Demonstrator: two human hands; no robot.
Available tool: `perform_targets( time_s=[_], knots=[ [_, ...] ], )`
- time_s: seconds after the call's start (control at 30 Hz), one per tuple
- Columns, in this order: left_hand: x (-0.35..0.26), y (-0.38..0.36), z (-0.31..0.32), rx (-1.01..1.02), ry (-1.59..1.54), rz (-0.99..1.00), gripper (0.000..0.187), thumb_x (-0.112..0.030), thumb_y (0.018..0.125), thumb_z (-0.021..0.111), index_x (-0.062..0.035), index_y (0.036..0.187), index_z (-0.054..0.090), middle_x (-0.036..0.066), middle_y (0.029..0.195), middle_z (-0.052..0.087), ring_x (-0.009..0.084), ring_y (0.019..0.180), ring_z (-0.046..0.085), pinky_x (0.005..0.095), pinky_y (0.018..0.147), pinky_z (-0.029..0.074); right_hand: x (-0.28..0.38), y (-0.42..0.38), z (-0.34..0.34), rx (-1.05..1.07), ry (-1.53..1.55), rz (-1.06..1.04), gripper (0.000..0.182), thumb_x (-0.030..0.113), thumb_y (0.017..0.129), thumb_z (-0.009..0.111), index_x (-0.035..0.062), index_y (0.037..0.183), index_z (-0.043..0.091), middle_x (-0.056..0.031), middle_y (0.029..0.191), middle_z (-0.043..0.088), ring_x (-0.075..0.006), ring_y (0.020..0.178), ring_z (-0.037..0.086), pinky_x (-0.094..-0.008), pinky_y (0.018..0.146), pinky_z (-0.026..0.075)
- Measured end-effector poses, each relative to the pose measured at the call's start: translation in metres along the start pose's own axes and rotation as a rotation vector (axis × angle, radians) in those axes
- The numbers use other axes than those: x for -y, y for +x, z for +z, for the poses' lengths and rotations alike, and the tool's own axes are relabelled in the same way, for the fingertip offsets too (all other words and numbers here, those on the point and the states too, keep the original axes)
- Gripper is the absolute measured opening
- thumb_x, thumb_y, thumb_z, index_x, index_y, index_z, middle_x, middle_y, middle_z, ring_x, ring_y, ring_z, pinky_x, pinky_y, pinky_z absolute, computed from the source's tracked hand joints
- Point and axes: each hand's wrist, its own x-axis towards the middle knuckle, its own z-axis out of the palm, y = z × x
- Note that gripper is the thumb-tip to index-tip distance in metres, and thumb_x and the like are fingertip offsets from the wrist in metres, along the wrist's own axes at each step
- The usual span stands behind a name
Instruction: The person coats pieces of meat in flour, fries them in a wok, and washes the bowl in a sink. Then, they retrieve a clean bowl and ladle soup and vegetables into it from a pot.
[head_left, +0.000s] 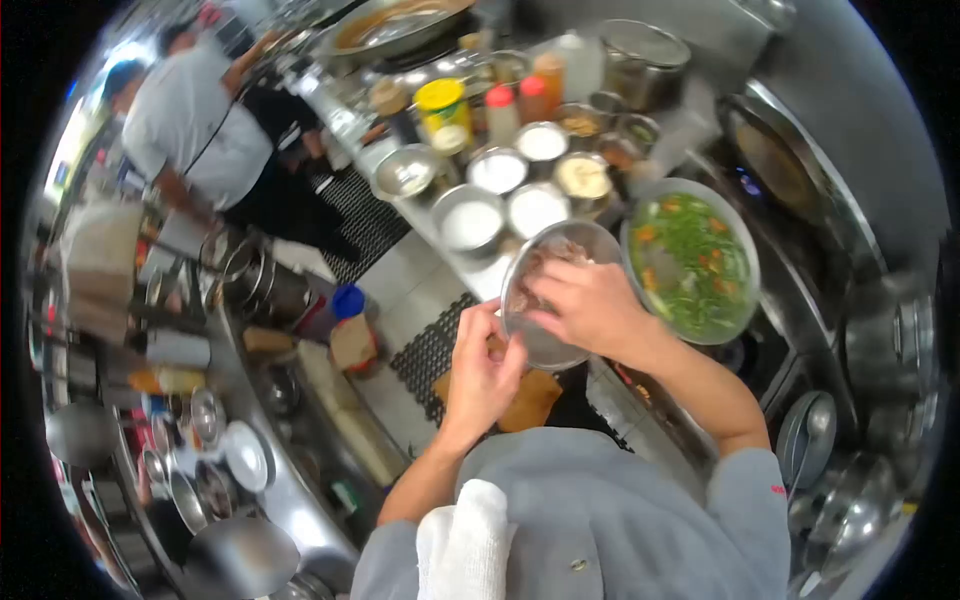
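A metal bowl (pixel 552 350) is tilted in front of me, with brownish-pink pieces that look like raw meat (pixel 540 270) inside. My left hand (pixel 482 365) grips its near left rim between thumb and fingers. Reaching in from the right, my right hand (pixel 590 305) has its fingers curled down into the meat; the fingertips are partly hidden. Just right of the bowl stands a large metal basin (pixel 752 290) of cut green vegetables and orange pieces in liquid.
Behind the bowl are tubs of white powder (pixel 472 222), red-capped bottles (pixel 501 110) and a yellow container (pixel 442 103). A wok (pixel 775 160) sits on the stove at right. Another person (pixel 205 130) stands at far left. Plates (pixel 248 455) and bowls crowd the left counter.
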Motion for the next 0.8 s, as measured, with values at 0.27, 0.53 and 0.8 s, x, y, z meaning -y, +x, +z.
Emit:
perform_targets(
  time_s=[0.27,0.53,0.8],
  knots=[
    [-0.039,0.104,0.179,0.245,-0.491,-0.351,0.011,-0.004,0.092,0.051,-0.0029,0.093,0.04,0.013,0.104,0.057,0.0207,0.086,0.065,0.0325,0.071,0.06,-0.151,-0.072,-0.127,-0.128,-0.115,0.242,0.023,0.017,0.071,0.071,0.0082,0.092,0.07,-0.0058,0.088,0.066,-0.0267,0.078,0.065,-0.0388,0.064,0.052],
    [-0.06,0.174,0.286,0.425,-0.635,-0.394,0.009,-0.007,0.093,0.051,-0.0058,0.096,0.043,0.009,0.102,0.058,0.0196,0.086,0.065,0.0295,0.069,0.058,-0.233,-0.076,-0.309,-0.344,-0.336,0.564,0.025,0.021,0.075,0.073,0.0095,0.096,0.07,-0.0098,0.084,0.068,-0.025,0.072,0.062,-0.0359,0.066,0.049],
    [-0.03,0.139,0.257,0.309,-0.447,-0.418,0.013,-0.011,0.095,0.054,-0.0035,0.095,0.044,0.008,0.087,0.057,0.0178,0.08,0.063,0.0294,0.067,0.058,-0.436,-0.101,-0.308,-0.148,-0.681,0.832,0.019,0.014,0.075,0.067,0.0149,0.093,0.072,-0.0133,0.091,0.07,-0.0341,0.088,0.066,-0.0453,0.076,0.053]
  ],
)
